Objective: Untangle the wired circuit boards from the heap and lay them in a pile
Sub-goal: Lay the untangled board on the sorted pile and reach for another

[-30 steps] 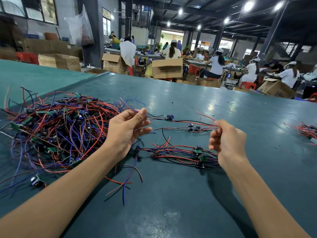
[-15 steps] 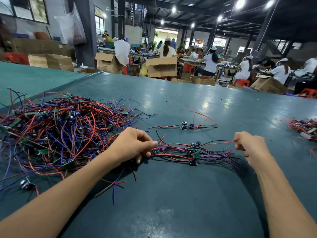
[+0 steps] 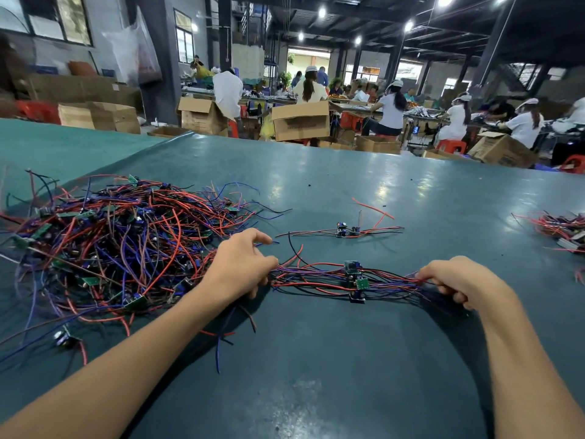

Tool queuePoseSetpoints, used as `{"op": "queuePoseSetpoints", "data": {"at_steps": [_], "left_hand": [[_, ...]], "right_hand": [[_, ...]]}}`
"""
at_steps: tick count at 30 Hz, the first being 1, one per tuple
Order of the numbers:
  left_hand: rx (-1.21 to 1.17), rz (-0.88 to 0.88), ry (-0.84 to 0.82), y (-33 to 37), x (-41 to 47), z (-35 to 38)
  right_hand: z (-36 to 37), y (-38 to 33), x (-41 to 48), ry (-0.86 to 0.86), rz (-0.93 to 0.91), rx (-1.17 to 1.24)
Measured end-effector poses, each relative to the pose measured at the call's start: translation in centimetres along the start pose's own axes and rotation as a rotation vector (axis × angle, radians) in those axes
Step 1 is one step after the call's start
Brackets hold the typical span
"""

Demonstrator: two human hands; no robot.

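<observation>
A big tangled heap (image 3: 120,245) of red, blue and black wires with small green circuit boards covers the left of the dark green table (image 3: 348,375). In front of me lies a straightened pile of wired boards (image 3: 354,280), its boards stacked in the middle. My left hand (image 3: 240,267) rests on the pile's left wire ends, fingers curled on them. My right hand (image 3: 459,280) pinches the right wire ends against the table. One separate wired board (image 3: 343,231) lies alone behind the pile.
Another small bunch of wired parts (image 3: 563,229) sits at the table's right edge. Loose wire scraps (image 3: 373,210) lie farther back. Beyond the table stand cardboard boxes (image 3: 300,122) and several seated workers at benches.
Both hands came down from mid-air and laid the stretched wired board on the pile. The hands now rest at the pile's two ends on the table.
</observation>
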State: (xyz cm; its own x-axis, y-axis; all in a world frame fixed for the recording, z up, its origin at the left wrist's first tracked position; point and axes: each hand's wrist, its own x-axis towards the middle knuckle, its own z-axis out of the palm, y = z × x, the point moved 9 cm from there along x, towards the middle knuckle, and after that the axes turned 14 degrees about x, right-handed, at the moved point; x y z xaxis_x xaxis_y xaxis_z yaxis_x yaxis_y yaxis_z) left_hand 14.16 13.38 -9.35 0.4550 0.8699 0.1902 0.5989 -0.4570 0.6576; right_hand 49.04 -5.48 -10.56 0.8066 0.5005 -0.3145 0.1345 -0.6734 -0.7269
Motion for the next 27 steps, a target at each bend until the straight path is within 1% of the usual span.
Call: {"op": "queuePoseSetpoints", "data": {"at_steps": [3,4,6,8,9,10,11,12,14,15,16,17,18,19,20,22,24,25,27], "left_hand": [[0.105,0.011,0.04,0.3,-0.2,-0.6],[0.119,0.003,0.033,0.3,-0.3,-0.8],[0.095,-0.044,-0.052,0.2,-0.3,-0.8],[0.047,-0.085,-0.139,0.5,-0.3,-1.4],[0.063,-0.066,-0.134,0.9,0.0,-2.4],[0.121,-0.019,-0.071,1.5,0.5,-4.1],[0.197,0.037,0.029,2.1,0.9,-6.3],[0.259,0.078,0.138,2.5,1.4,-8.6],[0.345,0.149,0.294,2.9,2.1,-12.6],[0.465,0.199,0.344,3.2,2.5,-14.0],[0.65,0.251,0.37,3.4,3.0,-14.9],[0.856,0.292,0.349,3.1,3.7,-15.1],[1.045,0.31,0.279,2.4,4.5,-14.9],[1.196,0.299,0.176,1.4,5.4,-14.7],[1.298,0.279,0.066,0.1,6.1,-14.4],[1.365,0.216,-0.125,-2.1,6.7,-13.9],[1.365,0.151,-0.26,-3.5,6.9,-13.6],[1.372,0.13,-0.284,-3.9,7.0,-13.6],[1.406,0.137,-0.27,-4.0,7.3,-13.4]], "right_hand": [[-0.8,-0.3,-0.4,0.088,-0.038,-0.075],[-1.4,-0.6,-0.6,0.158,-0.061,-0.105],[-3.3,-1.7,-1.3,0.394,-0.156,-0.088],[-4.6,-3.9,-3.5,0.641,-0.354,0.067],[-4.8,-5.1,-4.9,0.728,-0.483,0.166],[-4.6,-6.1,-6.3,0.777,-0.621,0.252],[-3.9,-7.2,-7.7,0.793,-0.758,0.304],[-2.8,-8.1,-9.0,0.782,-0.885,0.32],[0.3,-10.0,-11.9,0.692,-1.144,0.302],[2.3,-11.0,-13.6,0.624,-1.284,0.272],[4.4,-11.7,-15.3,0.554,-1.424,0.221],[6.5,-12.2,-16.9,0.487,-1.551,0.161],[8.4,-12.4,-18.4,0.427,-1.656,0.109],[10.0,-12.4,-19.4,0.37,-1.732,0.075],[11.2,-12.3,-20.0,0.315,-1.775,0.058],[13.0,-11.8,-20.2,0.215,-1.796,0.024],[14.6,-11.3,-20.0,0.143,-1.779,-0.05],[15.2,-11.1,-19.9,0.12,-1.775,-0.085],[15.7,-11.0,-19.8,0.102,-1.767,-0.115]]}}
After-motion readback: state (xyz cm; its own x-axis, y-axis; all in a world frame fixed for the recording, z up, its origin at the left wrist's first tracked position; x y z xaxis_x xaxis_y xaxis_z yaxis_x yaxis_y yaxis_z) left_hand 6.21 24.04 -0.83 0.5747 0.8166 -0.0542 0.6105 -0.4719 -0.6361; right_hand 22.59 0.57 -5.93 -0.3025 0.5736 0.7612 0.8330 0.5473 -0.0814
